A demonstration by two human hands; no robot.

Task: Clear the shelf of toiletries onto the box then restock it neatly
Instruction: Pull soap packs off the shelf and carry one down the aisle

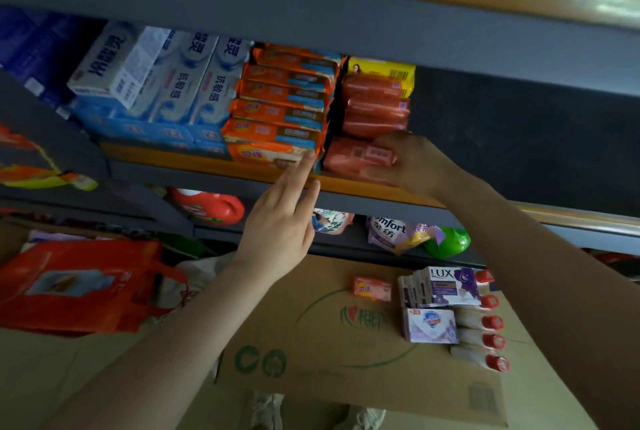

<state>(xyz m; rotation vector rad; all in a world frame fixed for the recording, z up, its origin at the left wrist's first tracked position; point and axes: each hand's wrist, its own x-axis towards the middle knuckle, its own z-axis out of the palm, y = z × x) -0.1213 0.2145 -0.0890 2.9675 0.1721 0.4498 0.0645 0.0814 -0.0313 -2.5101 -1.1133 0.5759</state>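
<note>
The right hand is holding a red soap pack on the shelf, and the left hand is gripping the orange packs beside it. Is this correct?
Not quite. The head view shows the left hand open, its straight fingers only touching the stack of orange packs, not gripping it. The rest holds: the right hand holds a red soap pack on the shelf.

bare forearms, no sleeves, light shoes (266,410)

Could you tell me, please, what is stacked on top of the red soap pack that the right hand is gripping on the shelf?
Above the red soap pack held by the right hand sit more red packs, topped by a yellow pack. Anything behind the stack is hidden.
</note>
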